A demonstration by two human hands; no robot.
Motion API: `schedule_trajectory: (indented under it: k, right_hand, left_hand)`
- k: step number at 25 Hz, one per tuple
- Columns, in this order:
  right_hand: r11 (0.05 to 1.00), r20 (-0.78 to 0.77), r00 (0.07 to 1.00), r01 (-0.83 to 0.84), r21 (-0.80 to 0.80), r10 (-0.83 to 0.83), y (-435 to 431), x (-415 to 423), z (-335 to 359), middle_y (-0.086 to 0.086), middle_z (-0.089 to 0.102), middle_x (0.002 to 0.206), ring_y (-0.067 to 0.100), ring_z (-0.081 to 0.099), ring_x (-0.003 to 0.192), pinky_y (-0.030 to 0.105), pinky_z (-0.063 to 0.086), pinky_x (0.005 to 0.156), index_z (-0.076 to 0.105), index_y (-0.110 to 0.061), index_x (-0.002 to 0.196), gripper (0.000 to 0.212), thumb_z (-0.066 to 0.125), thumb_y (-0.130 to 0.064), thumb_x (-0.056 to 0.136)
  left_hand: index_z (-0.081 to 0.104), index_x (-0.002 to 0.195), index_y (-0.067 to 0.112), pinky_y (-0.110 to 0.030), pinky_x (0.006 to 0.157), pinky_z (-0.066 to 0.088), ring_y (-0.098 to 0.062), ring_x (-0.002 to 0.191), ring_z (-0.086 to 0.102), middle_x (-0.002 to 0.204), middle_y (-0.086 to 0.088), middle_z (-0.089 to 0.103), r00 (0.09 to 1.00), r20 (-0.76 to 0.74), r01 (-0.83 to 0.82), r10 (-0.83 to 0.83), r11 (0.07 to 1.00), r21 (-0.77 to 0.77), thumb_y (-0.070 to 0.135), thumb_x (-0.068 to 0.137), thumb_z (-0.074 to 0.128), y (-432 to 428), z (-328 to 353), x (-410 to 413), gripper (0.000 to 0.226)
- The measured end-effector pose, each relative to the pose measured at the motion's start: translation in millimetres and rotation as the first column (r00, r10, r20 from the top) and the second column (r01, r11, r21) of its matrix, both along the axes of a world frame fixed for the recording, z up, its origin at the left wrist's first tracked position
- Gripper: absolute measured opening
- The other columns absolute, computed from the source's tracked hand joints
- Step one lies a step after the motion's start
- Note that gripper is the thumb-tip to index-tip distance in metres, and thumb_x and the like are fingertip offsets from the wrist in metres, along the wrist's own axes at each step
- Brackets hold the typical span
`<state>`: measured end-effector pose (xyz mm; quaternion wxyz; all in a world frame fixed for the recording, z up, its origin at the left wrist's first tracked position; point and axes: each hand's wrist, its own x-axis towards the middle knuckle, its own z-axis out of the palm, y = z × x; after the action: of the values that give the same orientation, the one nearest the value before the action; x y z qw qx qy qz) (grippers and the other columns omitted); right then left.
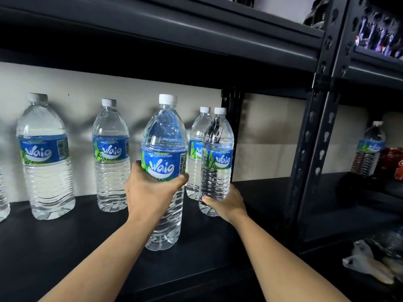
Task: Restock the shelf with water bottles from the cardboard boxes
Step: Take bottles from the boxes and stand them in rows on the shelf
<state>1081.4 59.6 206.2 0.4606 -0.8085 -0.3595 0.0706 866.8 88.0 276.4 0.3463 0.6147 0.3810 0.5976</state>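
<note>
Your left hand [150, 190] grips the upright clear blue-labelled water bottle [164, 131]; your right hand [226, 203], at three o'clock, grips a slimmer bottle [218, 162].

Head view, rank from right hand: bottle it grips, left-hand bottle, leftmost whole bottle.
1. Gripped bottle, in the right hand itself.
2. Left-hand bottle, just to its left.
3. Leftmost whole bottle, far to the left.

Bare shelf board [261, 197] open from the rightmost bottle [217, 158] to the black upright post [309, 149], wide gaps between the back-row bottles [111, 155] at left, upper shelf [174, 31] overhead, front strip of board free
</note>
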Motion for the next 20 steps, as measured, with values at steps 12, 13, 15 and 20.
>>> schedule_trajectory:
  k: [12, 13, 15, 20]
  right_hand:
    - [1.0, 0.014, 1.0, -0.007, -0.025, 0.008, -3, -6, -3, -0.005, 0.049, 0.129, 0.016, 0.053, 0.121, 0.032, 0.046, 0.097, 0.052, -0.028, 0.132, 0.085, 0.073, -0.069, 0.06]
    - [1.0, 0.013, 1.0, -0.014, -0.012, 0.014, -2, -4, -5, -0.003, 0.047, 0.131, 0.017, 0.05, 0.123, 0.033, 0.044, 0.098, 0.049, -0.025, 0.135, 0.085, 0.074, -0.065, 0.064]
    - [0.998, 0.002, 0.998, -0.059, -0.008, 0.059, -5, -3, -4, -0.001, 0.047, 0.132, 0.016, 0.046, 0.125, 0.03, 0.04, 0.099, 0.047, -0.023, 0.137, 0.083, 0.075, -0.061, 0.069]
    - [0.905, 0.167, 0.964, -0.122, -0.408, 0.206, -28, 10, -12, -0.003, 0.046, 0.142, 0.018, 0.041, 0.137, 0.033, 0.032, 0.112, 0.045, -0.034, 0.14, 0.088, 0.054, -0.082, 0.067]
  left_hand:
    - [0.058, 0.102, 0.025, -0.043, 0.083, 0.058, -0.017, 0.086, 0.071, 0.09, 0.007, 0.073, 0.999, -0.023, -0.024, 0.024, 1.0, -0.02, 0.058, 0.039, 0.085, 8, -3, -1, 0.076]
    - [0.058, 0.102, 0.024, -0.043, 0.083, 0.058, -0.016, 0.086, 0.071, 0.089, 0.007, 0.073, 0.999, -0.026, -0.027, 0.026, 0.999, -0.024, 0.059, 0.039, 0.085, 8, -3, -1, 0.076]
    - [0.057, 0.102, 0.024, -0.041, 0.083, 0.058, -0.017, 0.086, 0.07, 0.089, 0.007, 0.072, 0.999, -0.028, -0.03, 0.03, 0.999, -0.029, 0.06, 0.039, 0.083, 5, -4, 0, 0.078]
    - [0.054, 0.105, 0.029, -0.042, 0.089, 0.056, -0.017, 0.093, 0.07, 0.096, 0.008, 0.072, 1.0, -0.019, -0.017, 0.016, 0.998, -0.065, 0.062, 0.036, 0.084, 9, -2, 11, 0.082]
